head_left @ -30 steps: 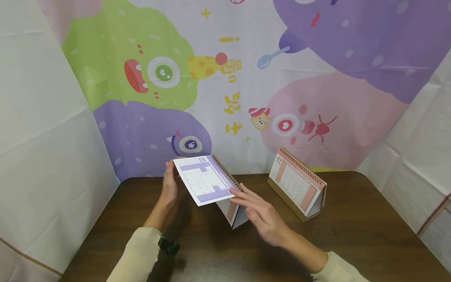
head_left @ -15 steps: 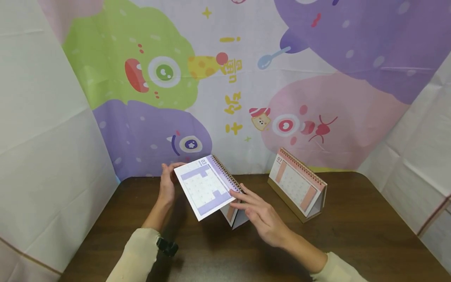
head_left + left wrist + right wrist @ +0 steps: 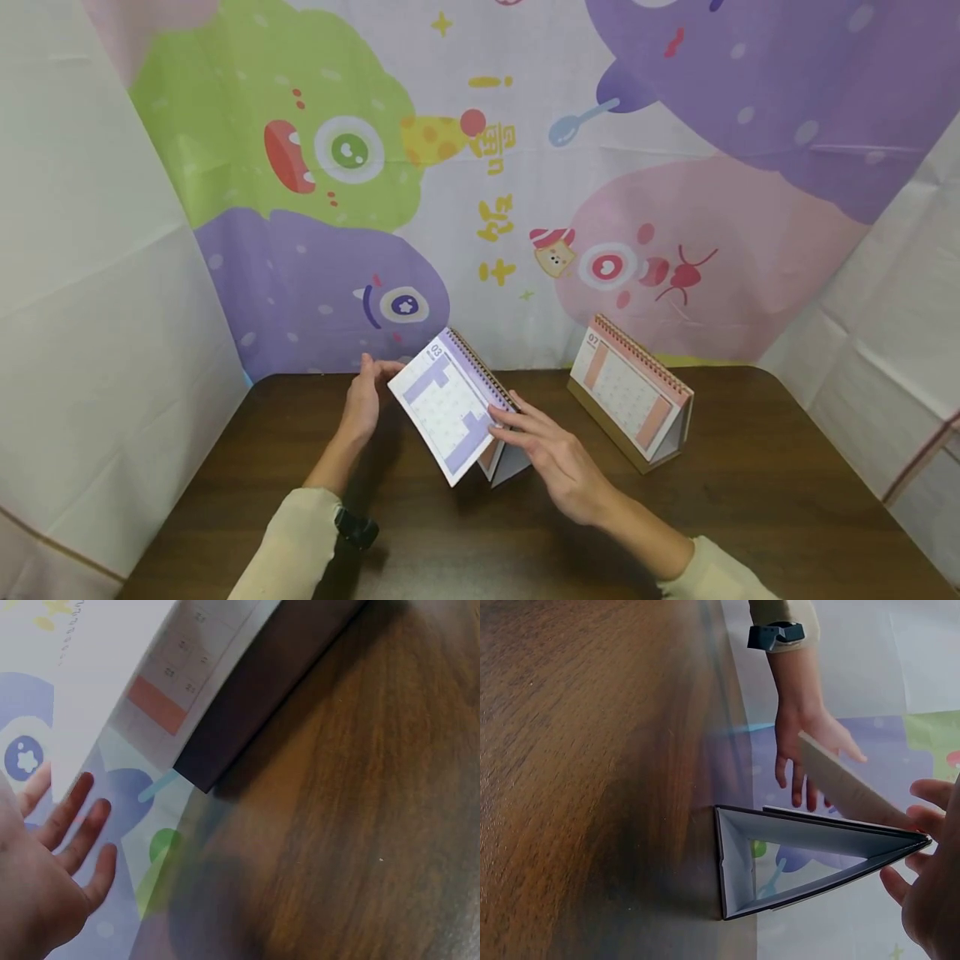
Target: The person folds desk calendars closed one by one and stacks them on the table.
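Observation:
A desk calendar (image 3: pixel 446 404) with a spiral top stands on the table, its purple "03" page hanging out at a slant over an orange-marked page (image 3: pixel 159 703). My right hand (image 3: pixel 570 467) holds the calendar's near top end, fingers on both sides of the spiral; in the right wrist view they straddle the peak of its triangular stand (image 3: pixel 731 862). My left hand (image 3: pixel 362 404) is beside the page's far left edge, fingers spread. In the left wrist view the left hand (image 3: pixel 52 862) has its fingertips close by the page edge, curled round nothing.
A second desk calendar (image 3: pixel 630 392), showing an orange "07" page, stands to the right on the brown wooden table (image 3: pixel 450 550). A cartoon-printed cloth (image 3: pixel 495 183) hangs behind the table, with white cloth walls at both sides. A dark band (image 3: pixel 356 527) circles the left wrist.
The purple page has swung down from nearly level to a steeper slant against the stand. My left hand's fingers have moved from the page's edge to behind its far side. My right hand stays put.

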